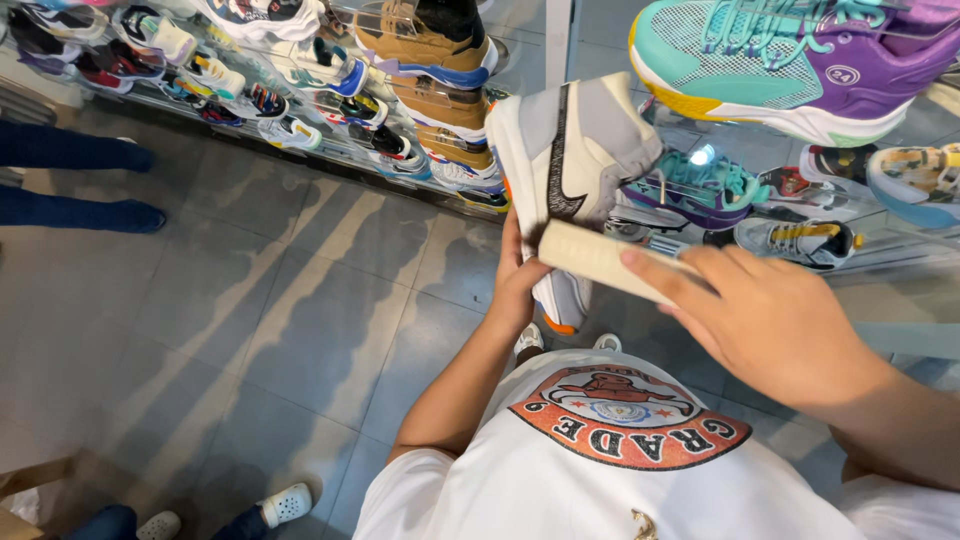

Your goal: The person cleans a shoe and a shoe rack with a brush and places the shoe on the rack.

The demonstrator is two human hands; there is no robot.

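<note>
Grey tiled floor (300, 300), shoe shelves (330, 110) across top. Centre: left hand (520, 285) grip around grey-white sneaker (570, 160); right hand (770, 320) grip holding beige brush (600, 260) against it.

Bright, even indoor light, wide-angle view with bent edges.
Glare streaks run across the grey floor tiles (300, 300) and a hot spot glints on the glass shelf (706, 155). The right hand (770, 315) is slightly soft up close; the shoes at the corners look stretched.
</note>
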